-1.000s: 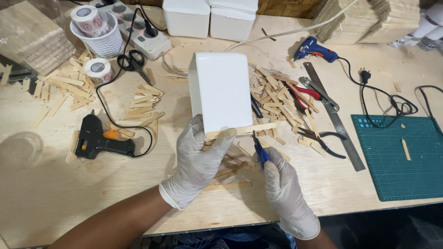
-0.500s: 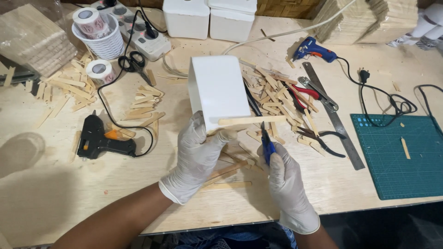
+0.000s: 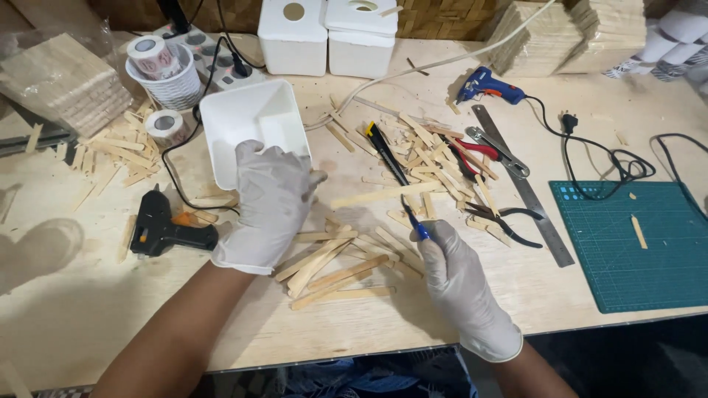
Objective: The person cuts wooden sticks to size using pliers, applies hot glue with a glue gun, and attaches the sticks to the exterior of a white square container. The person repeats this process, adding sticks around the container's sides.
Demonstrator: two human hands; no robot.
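- One white box (image 3: 254, 129), open side facing the camera, tipped on the plywood table (image 3: 96, 295); left hand (image 3: 269, 203), gloved, lies over its near wall, fingers spread across the rim and gripping it.
- One long wooden stick (image 3: 383, 195) runs from the left hand's fingertips toward the right, lying level above the table; whether the fingers pinch it cannot be told.
- Right hand (image 3: 457, 276), gloved, clenched around one blue-handled tool (image 3: 414, 221), tip pointing up toward the long stick.
- One loose pile of sticks (image 3: 335, 265) lies on the table between the two hands.
- One larger scatter of sticks (image 3: 420, 147) right of the box; one yellow-black knife (image 3: 383, 147) lies in it.
- Two glue guns: black (image 3: 166, 228) left of the left hand, blue (image 3: 487, 82) at the far right.
- One steel ruler (image 3: 520, 180), one red-handled pliers (image 3: 487, 147), one black pliers (image 3: 505, 221) lie beside the scatter.
- One green cutting mat (image 3: 634, 250) at the right edge.
- Two white foam boxes (image 3: 328, 33) at the back edge.
- Two tape rolls: one in a white basket (image 3: 173, 88), one (image 3: 164, 124) on the table just beside it.
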